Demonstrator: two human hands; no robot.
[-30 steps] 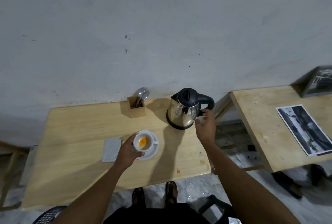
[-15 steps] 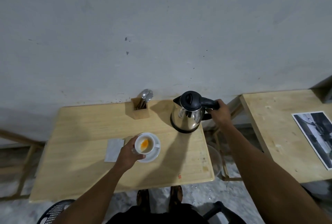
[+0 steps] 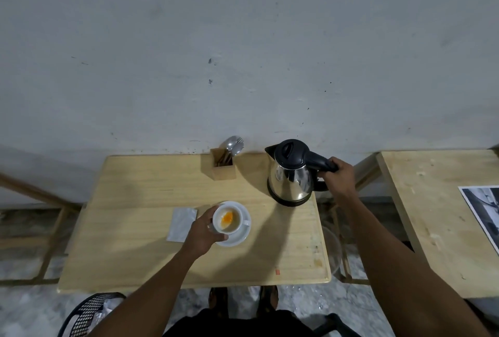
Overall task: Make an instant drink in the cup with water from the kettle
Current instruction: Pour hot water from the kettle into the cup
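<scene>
A bare grey wall [image 3: 243, 39], scuffed and speckled, fills the upper half of the view. Against it stands a pale wooden table [image 3: 129, 228], and well apart to the right a second table [image 3: 421, 215] with a black-and-white print [image 3: 483, 212] lying at its edge; nothing on the print can be read.

The kettle [image 3: 291, 177], steel with a black lid, sits upright at the back right corner of the near table, spout turned left. The right hand [image 3: 339, 176] is wrapped around its black handle, fingers closed on it. No brand or label shows on the kettle.

Near the table's middle a white saucer [image 3: 244, 234] carries the cup [image 3: 228, 220], which holds a patch of orange powder [image 3: 227, 218] at the bottom. The left hand [image 3: 202, 231] grips the cup from its left side, thumb and fingers curled round the wall.

Just left of that hand lies a flat silver sachet [image 3: 181, 224], its face blank from here. At the back edge, left of the kettle, a small wooden holder [image 3: 223, 166] keeps spoons [image 3: 233, 143] standing bowl-up.

Nothing lies on the open wood between kettle and cup. Below the table edge a black mesh basket [image 3: 89, 312] and the person's feet [image 3: 243, 301] show on the floor.
</scene>
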